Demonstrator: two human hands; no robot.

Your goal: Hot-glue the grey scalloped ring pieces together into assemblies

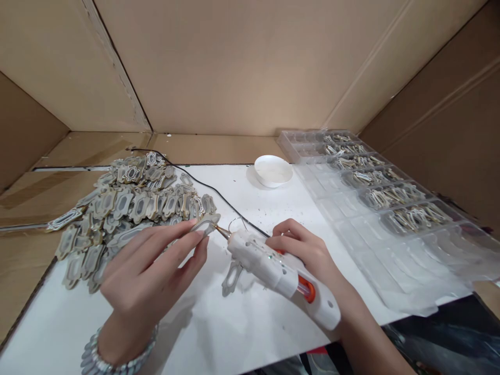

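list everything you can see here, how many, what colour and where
glue gun: one, white and orange, in the right hand
held frame: one, grey, at the gun's tip
pile of frames: many, grey, tan and some white, left
loose frame: at least one, grey, by the gun
bowl: one, white, far middle
cord: one, black, from the pile towards the gun
tray: at least one, clear, right
tray pieces: many, grey, tan and white, in six groups
board: one, white, underneath
cardboard: several panels, brown, around the board
bracelet: count unclear, pale beads, left wrist
left hand: one, bare, pinching the held frame
right hand: one, bare, gripping the gun
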